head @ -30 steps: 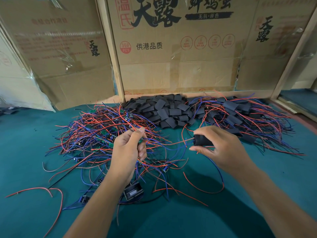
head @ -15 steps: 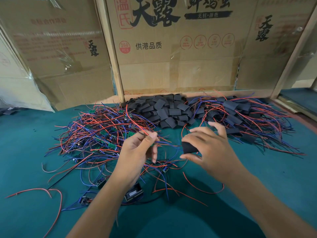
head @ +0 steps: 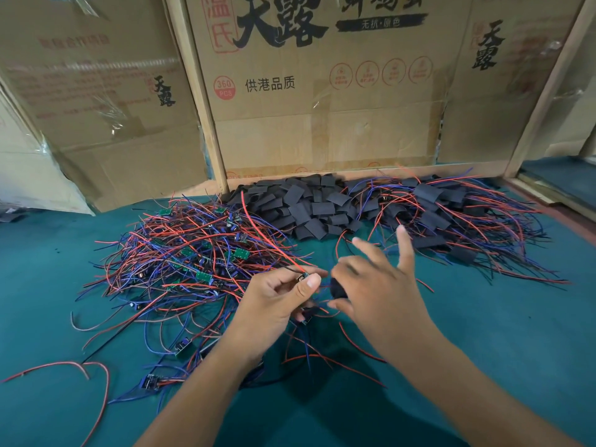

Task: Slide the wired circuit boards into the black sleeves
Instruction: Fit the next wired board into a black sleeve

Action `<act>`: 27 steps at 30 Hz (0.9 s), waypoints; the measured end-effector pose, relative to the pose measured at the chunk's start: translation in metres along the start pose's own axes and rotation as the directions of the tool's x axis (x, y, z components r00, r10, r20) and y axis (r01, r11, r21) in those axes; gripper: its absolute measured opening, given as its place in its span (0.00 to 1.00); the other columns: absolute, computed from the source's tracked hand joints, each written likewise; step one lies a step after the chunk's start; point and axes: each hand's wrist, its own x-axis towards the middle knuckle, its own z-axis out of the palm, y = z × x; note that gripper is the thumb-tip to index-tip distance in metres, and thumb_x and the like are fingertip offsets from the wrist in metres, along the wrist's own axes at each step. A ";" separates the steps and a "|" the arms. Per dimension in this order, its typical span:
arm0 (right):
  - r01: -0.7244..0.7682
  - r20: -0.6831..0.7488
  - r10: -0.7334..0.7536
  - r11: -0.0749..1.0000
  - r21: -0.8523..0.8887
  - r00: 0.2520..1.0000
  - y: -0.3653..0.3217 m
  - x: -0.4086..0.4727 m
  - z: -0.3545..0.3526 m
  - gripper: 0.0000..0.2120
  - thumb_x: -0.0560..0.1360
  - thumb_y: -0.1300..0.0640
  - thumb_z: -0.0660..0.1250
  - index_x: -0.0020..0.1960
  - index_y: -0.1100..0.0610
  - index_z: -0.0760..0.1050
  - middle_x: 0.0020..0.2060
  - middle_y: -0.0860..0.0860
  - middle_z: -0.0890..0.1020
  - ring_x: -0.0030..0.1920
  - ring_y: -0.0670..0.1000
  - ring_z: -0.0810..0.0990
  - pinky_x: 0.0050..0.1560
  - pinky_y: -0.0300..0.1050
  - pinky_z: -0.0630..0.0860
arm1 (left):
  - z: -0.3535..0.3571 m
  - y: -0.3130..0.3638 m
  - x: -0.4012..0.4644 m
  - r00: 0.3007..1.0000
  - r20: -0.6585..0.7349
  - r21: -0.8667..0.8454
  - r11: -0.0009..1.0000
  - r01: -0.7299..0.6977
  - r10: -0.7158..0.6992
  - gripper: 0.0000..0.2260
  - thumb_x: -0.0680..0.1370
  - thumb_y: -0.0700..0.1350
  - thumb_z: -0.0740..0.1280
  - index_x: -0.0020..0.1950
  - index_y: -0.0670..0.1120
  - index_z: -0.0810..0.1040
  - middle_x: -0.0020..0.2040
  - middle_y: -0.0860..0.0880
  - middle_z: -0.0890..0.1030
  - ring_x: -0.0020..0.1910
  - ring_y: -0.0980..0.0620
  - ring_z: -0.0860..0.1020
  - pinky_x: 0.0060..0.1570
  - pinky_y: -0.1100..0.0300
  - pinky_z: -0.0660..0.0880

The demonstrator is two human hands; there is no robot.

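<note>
On the green table point(head: 500, 317), a tangle of wired circuit boards point(head: 180, 253) lies left of the heap of empty black sleeves point(head: 303, 208). Nearer than that heap, the left hand point(head: 274, 304) has its grip pinched narrow on one small board point(head: 303, 277) trailing a red wire. Just beside it, the right hand point(head: 377, 285) holds a black sleeve point(head: 337, 288), two fingers lifted. Right of the heap lie already sleeved boards point(head: 451, 214).
</note>
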 end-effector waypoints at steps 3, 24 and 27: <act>0.030 0.015 -0.032 0.993 0.114 0.999 -0.005 0.002 0.003 0.20 0.67 0.39 0.73 0.49 0.53 0.79 0.43 0.48 0.82 0.53 0.54 0.81 0.65 0.55 0.68 | 0.004 -0.003 -0.001 0.999 -0.046 0.008 1.000 -0.007 0.007 0.12 0.74 0.51 0.71 0.51 0.44 0.86 0.34 0.51 0.78 0.31 0.51 0.70 0.32 0.61 0.70; 0.123 -0.106 -0.087 0.908 0.401 0.991 0.005 0.001 0.008 0.16 0.73 0.47 0.72 0.55 0.56 0.78 0.45 0.50 0.79 0.49 0.53 0.77 0.42 0.42 0.69 | -0.002 -0.002 0.001 0.995 -0.013 -0.287 0.954 0.088 -0.096 0.10 0.71 0.41 0.73 0.50 0.39 0.81 0.39 0.45 0.80 0.37 0.50 0.78 0.45 0.59 0.78; 0.146 -0.134 -0.098 0.898 0.414 0.986 0.005 0.000 0.008 0.16 0.72 0.47 0.73 0.54 0.57 0.78 0.44 0.51 0.80 0.48 0.54 0.77 0.43 0.45 0.72 | -0.001 -0.005 0.001 0.998 -0.018 -0.284 0.957 0.060 -0.068 0.12 0.71 0.41 0.74 0.51 0.37 0.80 0.39 0.44 0.79 0.37 0.50 0.76 0.43 0.60 0.76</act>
